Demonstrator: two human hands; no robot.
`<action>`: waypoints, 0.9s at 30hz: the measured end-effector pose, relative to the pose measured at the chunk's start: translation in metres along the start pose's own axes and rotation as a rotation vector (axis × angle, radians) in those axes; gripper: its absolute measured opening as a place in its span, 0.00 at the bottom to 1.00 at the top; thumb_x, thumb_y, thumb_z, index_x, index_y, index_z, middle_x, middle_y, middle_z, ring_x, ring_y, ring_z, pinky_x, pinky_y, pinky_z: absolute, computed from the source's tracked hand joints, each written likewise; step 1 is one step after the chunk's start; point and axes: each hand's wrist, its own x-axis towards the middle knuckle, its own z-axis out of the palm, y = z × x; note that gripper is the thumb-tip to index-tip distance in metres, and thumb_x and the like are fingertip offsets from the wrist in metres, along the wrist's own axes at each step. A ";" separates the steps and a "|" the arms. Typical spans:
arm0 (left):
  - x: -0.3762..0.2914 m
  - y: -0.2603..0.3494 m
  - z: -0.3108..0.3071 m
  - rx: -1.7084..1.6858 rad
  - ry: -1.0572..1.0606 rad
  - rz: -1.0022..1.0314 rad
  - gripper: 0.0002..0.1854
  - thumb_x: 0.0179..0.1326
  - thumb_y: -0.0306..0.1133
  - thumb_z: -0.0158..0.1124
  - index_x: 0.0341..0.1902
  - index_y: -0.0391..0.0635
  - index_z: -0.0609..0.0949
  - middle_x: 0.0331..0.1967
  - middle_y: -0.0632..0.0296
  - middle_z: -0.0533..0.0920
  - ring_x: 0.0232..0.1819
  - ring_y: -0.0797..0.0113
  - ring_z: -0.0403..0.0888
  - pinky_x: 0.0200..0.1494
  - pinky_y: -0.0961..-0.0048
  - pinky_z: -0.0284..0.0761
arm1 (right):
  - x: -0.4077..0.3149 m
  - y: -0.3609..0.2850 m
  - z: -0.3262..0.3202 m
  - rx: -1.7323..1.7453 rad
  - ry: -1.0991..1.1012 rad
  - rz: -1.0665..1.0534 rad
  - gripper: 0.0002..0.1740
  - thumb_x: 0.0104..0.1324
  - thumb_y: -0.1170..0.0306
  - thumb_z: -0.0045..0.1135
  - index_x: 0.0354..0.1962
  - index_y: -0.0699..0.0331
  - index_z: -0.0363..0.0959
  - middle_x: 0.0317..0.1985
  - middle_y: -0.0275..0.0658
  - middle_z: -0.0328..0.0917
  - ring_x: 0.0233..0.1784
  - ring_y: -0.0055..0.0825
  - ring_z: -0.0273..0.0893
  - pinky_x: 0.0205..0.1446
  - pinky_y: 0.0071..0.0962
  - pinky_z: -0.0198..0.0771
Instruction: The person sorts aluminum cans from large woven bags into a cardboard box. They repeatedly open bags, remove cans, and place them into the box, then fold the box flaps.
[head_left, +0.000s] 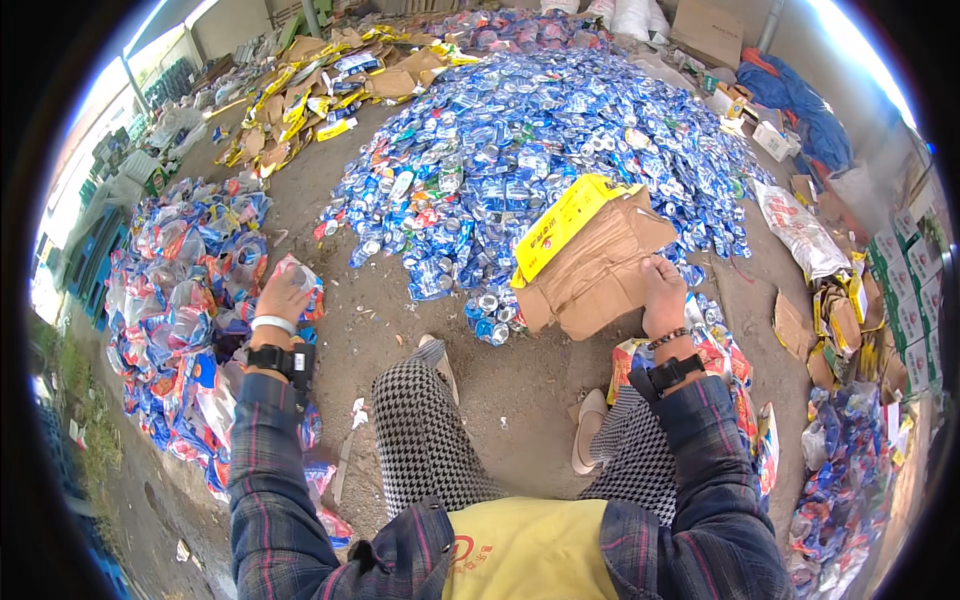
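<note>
My right hand pinches the edge of a flattened cardboard tray, brown with a yellow printed side. The tray is tilted in front of a big heap of crushed blue cans. On the left, my left hand is at a crumpled clear, blue and red plastic wrapper, beside a long pile of similar plastic wrappers. Whether its fingers grip the wrapper is not clear. More red and blue plastic packaging lies by my right forearm.
Yellow and brown flattened cardboard is heaped at the back left. A white sack, a blue tarpaulin and stacked green and white cartons stand on the right. Blue pallets are at the far left.
</note>
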 end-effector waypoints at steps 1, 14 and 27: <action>0.008 -0.007 0.048 -0.002 -0.003 -0.022 0.19 0.66 0.30 0.61 0.61 0.43 0.78 0.46 0.57 0.83 0.46 0.61 0.82 0.49 0.60 0.78 | -0.004 -0.002 0.003 0.000 -0.031 -0.001 0.05 0.71 0.72 0.61 0.40 0.65 0.81 0.32 0.21 0.76 0.32 0.06 0.64 0.36 0.13 0.60; 0.052 -0.133 0.417 0.960 0.160 0.649 0.42 0.60 0.36 0.70 0.71 0.27 0.59 0.65 0.33 0.70 0.67 0.40 0.71 0.71 0.58 0.66 | -0.020 0.011 0.003 -0.203 -0.423 0.079 0.04 0.69 0.73 0.62 0.38 0.65 0.80 0.31 0.25 0.78 0.32 0.12 0.69 0.38 0.18 0.66; 0.081 -0.205 0.409 1.523 0.232 0.484 0.13 0.67 0.29 0.56 0.53 0.39 0.79 0.47 0.45 0.83 0.40 0.44 0.85 0.42 0.54 0.83 | -0.032 0.001 0.008 -0.512 -0.509 -0.326 0.36 0.62 0.67 0.68 0.64 0.71 0.65 0.57 0.54 0.78 0.64 0.48 0.74 0.67 0.41 0.68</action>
